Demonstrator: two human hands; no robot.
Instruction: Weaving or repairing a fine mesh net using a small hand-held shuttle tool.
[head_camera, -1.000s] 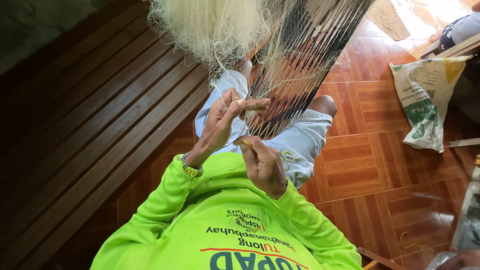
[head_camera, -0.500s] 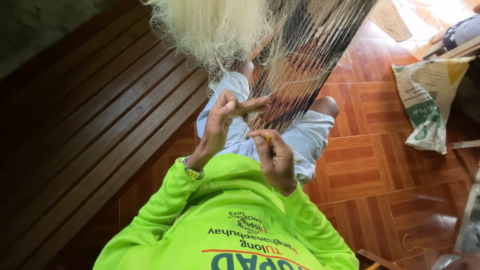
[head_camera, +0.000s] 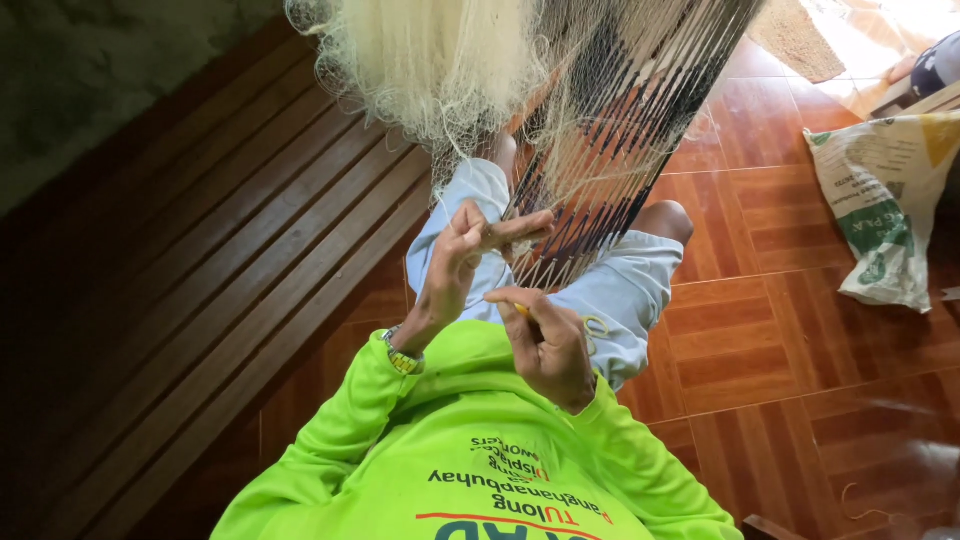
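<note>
The pale fishing net (head_camera: 560, 110) is hanging from above, down over the seated person's knees, beside the slatted wooden bench (head_camera: 200, 300) and above the tiled floor (head_camera: 780, 330). A printed sack (head_camera: 885, 215) is lying well apart on the floor. The left hand (head_camera: 460, 255) is pinching a mesh strand taut, its grip closed on the net. The right hand (head_camera: 550, 340) is holding a small yellow netting needle (head_camera: 520, 308), grip narrow around it. Judged step: knotting a mesh. The next move probably calls for keeping the strand tense while passing the needle through.
</note>
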